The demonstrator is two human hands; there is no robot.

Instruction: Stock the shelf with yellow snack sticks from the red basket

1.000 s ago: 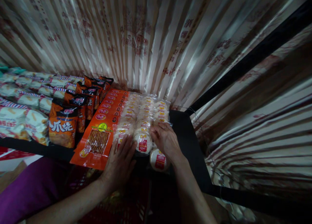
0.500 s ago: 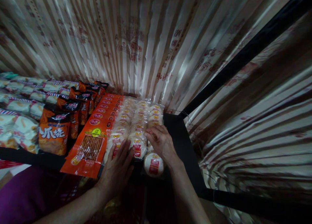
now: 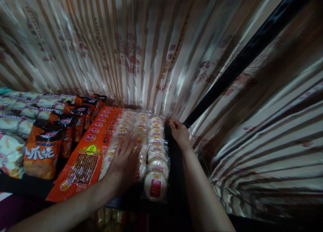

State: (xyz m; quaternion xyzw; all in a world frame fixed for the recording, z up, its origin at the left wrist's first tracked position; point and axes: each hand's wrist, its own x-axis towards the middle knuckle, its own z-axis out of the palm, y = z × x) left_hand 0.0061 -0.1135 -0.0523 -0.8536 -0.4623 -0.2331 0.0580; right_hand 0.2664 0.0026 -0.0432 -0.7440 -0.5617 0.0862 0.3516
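Observation:
Three rows of round white cakes in clear wrappers lean one behind another on a black shelf. My left hand lies over the left and middle rows, fingers stretched out and slightly blurred. Beyond the far end of the right row, by the shelf's back corner, is my right hand. Its thumb and fingertips are drawn together, and anything between them is hidden. Left of the cakes lie overlapping orange packs of brown sticks, close to my left forearm.
Orange-and-black snack bags stand in a row farther left, beside several rows of white bags. A black post slants up from the shelf corner, with a thin wire at its foot. Pleated printed curtain hangs behind.
My right hand has moved from the right row of cakes back to the shelf corner, uncovering that row. My left hand has shifted slightly over the cakes. The view has moved a little.

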